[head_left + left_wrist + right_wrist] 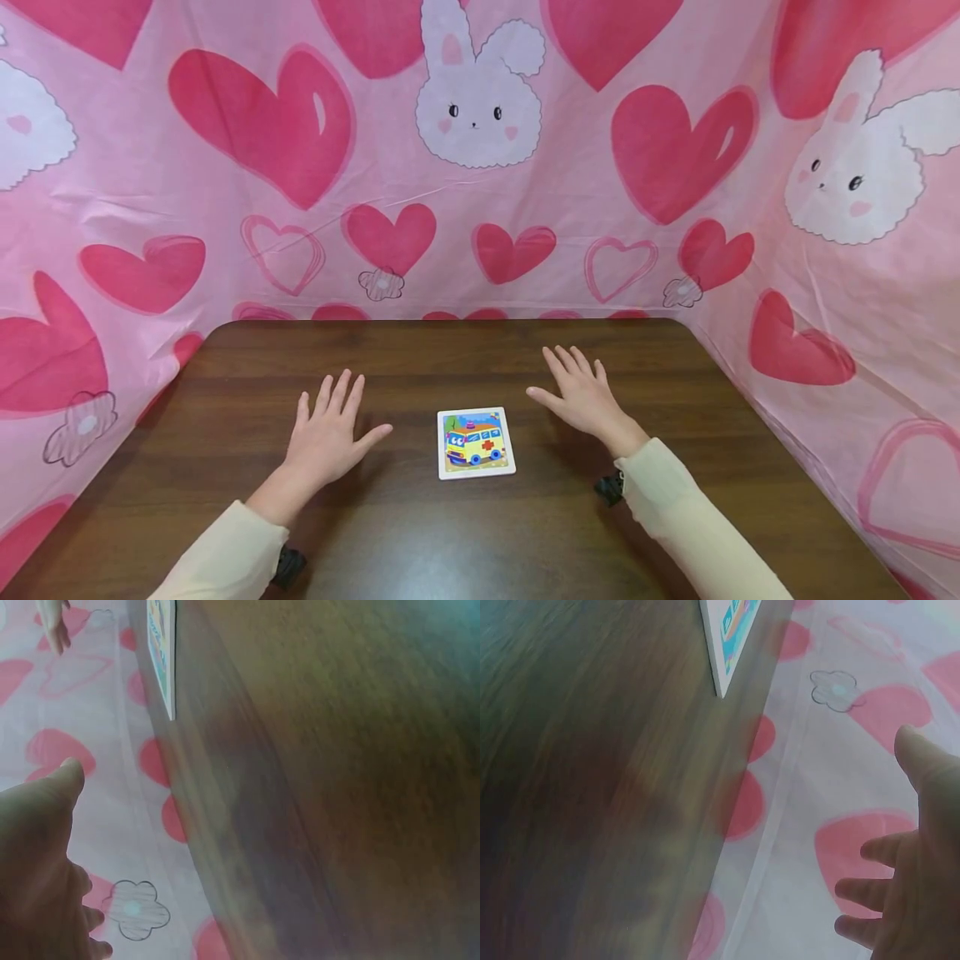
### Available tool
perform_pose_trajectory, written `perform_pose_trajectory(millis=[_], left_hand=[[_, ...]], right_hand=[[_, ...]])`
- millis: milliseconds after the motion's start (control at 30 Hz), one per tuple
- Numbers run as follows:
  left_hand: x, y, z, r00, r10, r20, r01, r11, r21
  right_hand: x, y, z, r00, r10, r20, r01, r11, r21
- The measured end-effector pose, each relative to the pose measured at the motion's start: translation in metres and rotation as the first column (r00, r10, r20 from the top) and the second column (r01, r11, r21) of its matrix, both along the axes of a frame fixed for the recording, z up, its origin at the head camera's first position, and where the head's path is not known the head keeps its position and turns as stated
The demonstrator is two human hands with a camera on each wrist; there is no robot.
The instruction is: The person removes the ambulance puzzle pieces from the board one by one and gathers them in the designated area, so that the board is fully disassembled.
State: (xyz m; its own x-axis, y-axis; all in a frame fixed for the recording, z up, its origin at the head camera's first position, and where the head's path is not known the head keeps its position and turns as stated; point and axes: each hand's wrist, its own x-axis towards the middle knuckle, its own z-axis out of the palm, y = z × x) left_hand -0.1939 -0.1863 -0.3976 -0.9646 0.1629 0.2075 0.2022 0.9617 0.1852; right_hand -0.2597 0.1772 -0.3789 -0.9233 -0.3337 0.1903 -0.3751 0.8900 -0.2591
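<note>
A small square picture puzzle (476, 443) with a white border lies flat on the table, showing a yellow ambulance with a red cross. To its left, my left hand (327, 442) hovers with fingers spread and holds nothing. My right hand (587, 400) is on the other side, also spread and bare, a little farther back. Neither hand touches the puzzle. In the left wrist view, the puzzle's edge (163, 660) shows at the top, with the left hand (37, 862) at lower left. The right wrist view has a corner of the puzzle (730, 645) and the right hand (922, 847).
The dark brown wooden table (480, 358) has rounded far corners. Pink cloth (450, 187) printed with hearts and white rabbits hangs behind it and along both sides. A black wrist camera (288, 568) sits under the left cuff, another (609, 488) under the right.
</note>
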Motion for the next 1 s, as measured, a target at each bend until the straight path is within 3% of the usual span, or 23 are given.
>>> perform_pose_trajectory(millis=[633, 767, 1000], left_hand=[[0.002, 0.021, -0.012, 0.993, -0.12, -0.008, 0.12, 0.993, -0.016], [0.002, 0.027, -0.015, 0.983, -0.183, -0.005, 0.183, 0.983, -0.014], [0.003, 0.037, -0.02, 0.959, -0.282, 0.03, 0.282, 0.959, 0.008]], right_hand=[[-0.004, -0.039, -0.009, 0.986, 0.107, 0.129, -0.11, 0.994, 0.013], [-0.005, -0.048, -0.012, 0.978, 0.136, 0.156, -0.139, 0.99, 0.01], [-0.006, -0.062, -0.015, 0.955, 0.198, 0.221, -0.185, 0.98, -0.079]])
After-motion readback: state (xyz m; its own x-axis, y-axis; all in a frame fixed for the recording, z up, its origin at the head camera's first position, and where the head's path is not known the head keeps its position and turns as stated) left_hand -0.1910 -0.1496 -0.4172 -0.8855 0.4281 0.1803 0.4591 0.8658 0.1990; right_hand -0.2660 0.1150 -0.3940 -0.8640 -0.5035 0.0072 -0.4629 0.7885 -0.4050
